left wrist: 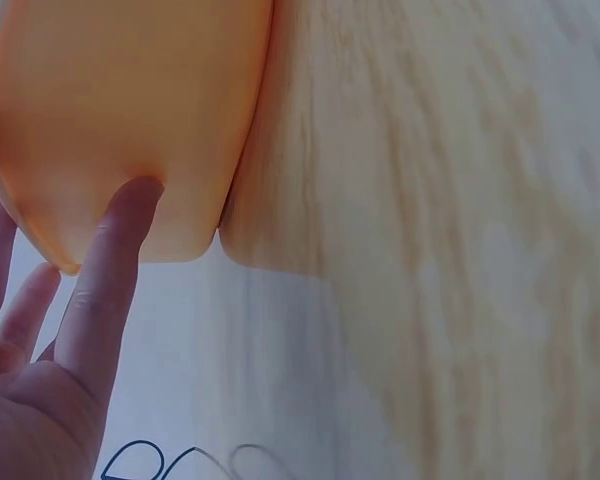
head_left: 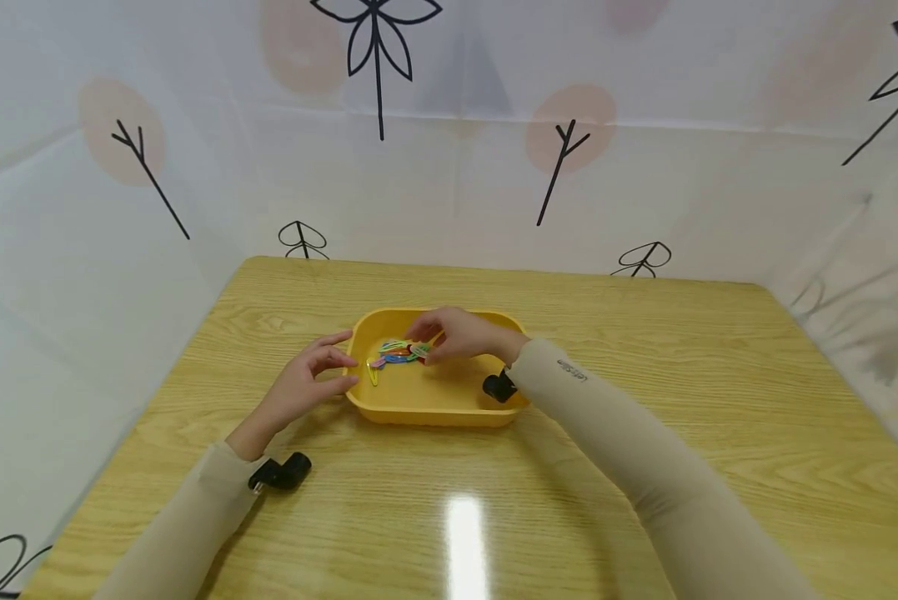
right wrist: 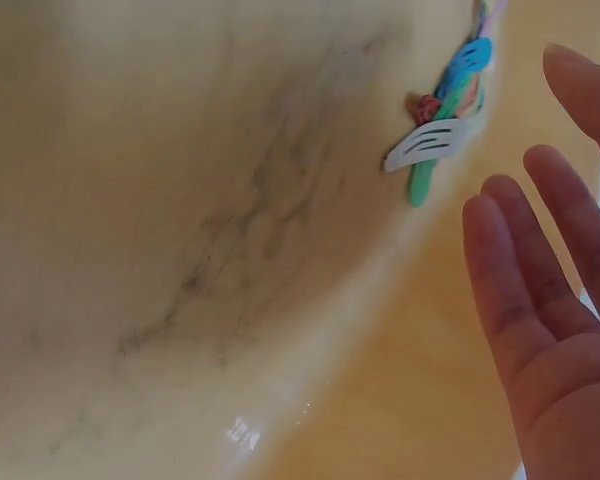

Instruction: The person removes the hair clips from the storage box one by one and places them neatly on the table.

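A yellow plastic tray (head_left: 433, 416) stands on the table. In its left half lies a small heap of colourful snap hair clips (head_left: 396, 358), with a yellow hair clip (head_left: 373, 373) a little apart on the left. My left hand (head_left: 306, 379) touches the tray's left end, its fingers extended along the rim and outer wall. Over the tray's inside, just right of the heap, my right hand (head_left: 459, 333) hovers with fingers apart. The right wrist view shows nothing between those fingers; a white clip (right wrist: 425, 145) and a green clip (right wrist: 420, 185) lie beside them.
The wooden table (head_left: 644, 358) extends around the tray on all sides. Behind it hangs a white cloth (head_left: 456, 192) printed with leaves and pale spots. Small black cameras (head_left: 287, 472) are strapped to both wrists.
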A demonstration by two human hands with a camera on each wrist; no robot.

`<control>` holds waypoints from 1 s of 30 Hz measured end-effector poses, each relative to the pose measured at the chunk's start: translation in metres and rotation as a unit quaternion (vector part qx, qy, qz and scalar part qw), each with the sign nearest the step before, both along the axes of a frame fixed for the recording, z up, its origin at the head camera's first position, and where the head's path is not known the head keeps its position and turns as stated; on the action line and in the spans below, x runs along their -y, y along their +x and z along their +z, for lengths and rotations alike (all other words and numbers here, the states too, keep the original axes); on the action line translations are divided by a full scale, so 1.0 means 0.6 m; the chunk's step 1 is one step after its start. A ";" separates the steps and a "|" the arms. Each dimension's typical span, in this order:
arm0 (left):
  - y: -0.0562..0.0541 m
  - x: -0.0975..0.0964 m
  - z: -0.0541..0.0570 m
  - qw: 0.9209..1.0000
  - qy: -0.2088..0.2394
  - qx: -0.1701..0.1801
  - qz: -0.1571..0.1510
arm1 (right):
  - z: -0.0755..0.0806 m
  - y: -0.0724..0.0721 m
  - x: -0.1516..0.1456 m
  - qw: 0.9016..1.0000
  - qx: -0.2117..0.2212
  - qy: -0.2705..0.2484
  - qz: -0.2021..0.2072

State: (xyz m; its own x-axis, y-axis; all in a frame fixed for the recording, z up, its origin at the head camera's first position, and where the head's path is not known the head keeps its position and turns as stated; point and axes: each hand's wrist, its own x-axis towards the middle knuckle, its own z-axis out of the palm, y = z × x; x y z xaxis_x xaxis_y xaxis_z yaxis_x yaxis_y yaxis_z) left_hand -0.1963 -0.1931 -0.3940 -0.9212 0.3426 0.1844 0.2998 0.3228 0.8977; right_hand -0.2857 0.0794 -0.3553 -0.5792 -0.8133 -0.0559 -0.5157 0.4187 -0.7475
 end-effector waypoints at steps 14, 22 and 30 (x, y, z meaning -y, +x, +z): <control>0.000 -0.001 0.000 1.000 -0.004 0.002 0.004 | -0.019 -0.012 0.014 0.993 -0.078 0.081 0.029; 0.000 0.000 0.002 1.000 -0.004 0.001 0.001 | -0.020 -0.015 0.019 0.986 -0.111 0.113 0.045; 0.000 0.002 0.002 1.000 -0.010 0.004 0.005 | -0.020 -0.014 0.026 0.979 -0.136 0.144 0.049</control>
